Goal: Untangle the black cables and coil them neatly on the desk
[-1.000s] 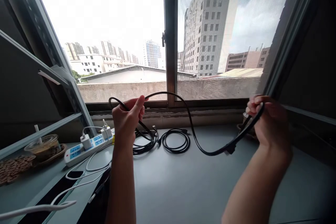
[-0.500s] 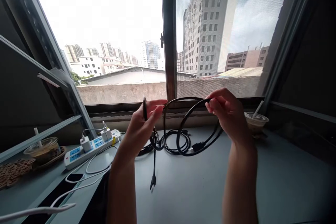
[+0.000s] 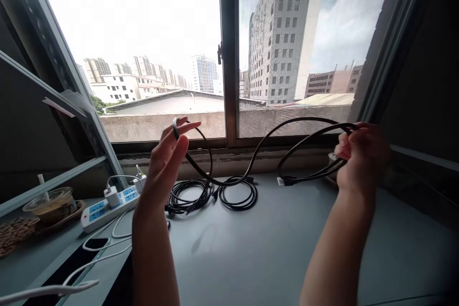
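A black cable is stretched in the air between my two hands, sagging in the middle. My left hand has its fingers spread, with the cable looped over them and not gripped. My right hand is closed round a gathered loop of the same cable. Below that loop hangs a black plug with a pale tip. Two coiled black cables lie on the desk beneath: one coil near my left wrist, the other coil to its right.
A power strip with white chargers stands at the left, white cords running from it. Farther left is an iced drink cup. Another cup is partly hidden behind my right hand. The window rises behind the desk.
My hands have moved apart, the right one farther to the right and the left one leftward. The cable between them has drawn out longer, and its dangling left plug has left sight.
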`<state>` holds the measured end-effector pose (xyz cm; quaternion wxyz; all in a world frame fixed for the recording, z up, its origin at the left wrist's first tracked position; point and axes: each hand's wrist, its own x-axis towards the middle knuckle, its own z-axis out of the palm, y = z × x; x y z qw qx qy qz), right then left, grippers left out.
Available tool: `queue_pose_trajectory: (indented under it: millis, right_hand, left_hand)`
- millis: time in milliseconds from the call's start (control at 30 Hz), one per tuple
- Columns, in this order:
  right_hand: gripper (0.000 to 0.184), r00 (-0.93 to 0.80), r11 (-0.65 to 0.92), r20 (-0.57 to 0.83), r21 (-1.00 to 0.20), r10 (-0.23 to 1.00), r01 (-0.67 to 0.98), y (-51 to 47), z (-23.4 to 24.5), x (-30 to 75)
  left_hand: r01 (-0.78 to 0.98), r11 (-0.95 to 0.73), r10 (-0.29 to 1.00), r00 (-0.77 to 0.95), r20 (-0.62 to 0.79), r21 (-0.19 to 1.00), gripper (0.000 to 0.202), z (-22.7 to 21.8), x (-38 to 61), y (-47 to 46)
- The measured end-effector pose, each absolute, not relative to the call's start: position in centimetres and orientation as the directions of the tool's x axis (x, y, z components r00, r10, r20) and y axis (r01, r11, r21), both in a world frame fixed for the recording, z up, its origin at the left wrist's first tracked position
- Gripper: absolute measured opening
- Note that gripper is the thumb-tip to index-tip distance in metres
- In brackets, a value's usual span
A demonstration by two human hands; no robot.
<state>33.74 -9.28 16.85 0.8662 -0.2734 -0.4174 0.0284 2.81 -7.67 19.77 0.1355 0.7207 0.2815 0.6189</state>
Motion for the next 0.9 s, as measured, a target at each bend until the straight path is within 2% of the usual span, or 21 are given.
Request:
queue_pose_trajectory:
  millis: [167,233,300,367,400,500,567,600,667,767,833,900]
  right_hand:
    - [0.021,0.719,0.861,0.667,-0.467,0.194,0.201,-9.5,17.0,34.1]
    - [0.020,0.727,0.847,0.664,-0.476,0.171,0.235,-9.9,17.2,33.9]
    - [0.019,0.711,0.828,0.681,-0.493,0.176,0.267,-10.2,17.6,33.5]
    - [0.017,0.682,0.825,0.704,-0.496,0.199,0.272,-10.2,18.0,32.9]
    - [0.016,0.668,0.829,0.716,-0.488,0.203,0.272,-10.1,18.1,32.5]
    - [0.015,0.653,0.831,0.738,-0.463,0.169,0.309,-9.2,18.2,31.8]
    - [0.016,0.665,0.813,0.735,-0.466,0.135,0.349,-8.5,18.1,31.6]
    - [0.016,0.671,0.802,0.731,-0.473,0.126,0.365,-8.2,18.0,31.7]
    - [0.017,0.676,0.787,0.728,-0.482,0.116,0.384,-7.9,17.9,31.8]
    - [0.017,0.673,0.788,0.732,-0.474,0.105,0.392,-7.9,17.8,32.3]
    - [0.015,0.697,0.796,0.712,-0.469,0.086,0.381,-8.1,17.8,32.6]
    - [0.012,0.746,0.810,0.663,-0.467,0.056,0.354,-8.5,17.8,33.0]
  left_hand:
    - [0.442,-0.696,0.600,-0.078,0.797,0.567,0.047,19.4,2.0,-6.3]
    - [0.435,-0.702,0.626,-0.001,0.780,0.564,0.059,19.4,1.9,-5.8]
    - [0.344,-0.737,0.660,0.178,0.730,0.582,0.058,19.5,2.3,-5.8]
    - [0.242,-0.714,0.689,0.407,0.600,0.656,0.046,19.6,3.2,-6.4]
    - [0.234,-0.672,0.700,0.513,0.498,0.703,0.046,19.6,3.8,-6.7]
    - [0.404,-0.487,0.725,0.682,0.100,0.775,0.059,19.1,5.4,-7.6]
    - [0.582,-0.383,0.744,0.655,-0.134,0.718,0.060,18.3,6.2,-7.4]
    - [0.653,-0.348,0.758,0.618,-0.209,0.673,0.059,17.8,6.5,-7.0]
    - [0.747,-0.317,0.785,0.552,-0.280,0.584,0.057,16.6,7.3,-6.0]
    - [0.800,-0.366,0.773,0.545,-0.323,0.475,0.050,14.5,9.2,-4.5]
    - [0.831,-0.390,0.727,0.542,-0.421,0.397,0.045,13.1,10.9,-4.1]
    - [0.895,-0.339,0.708,0.445,-0.549,0.290,0.042,11.9,12.5,-4.0]
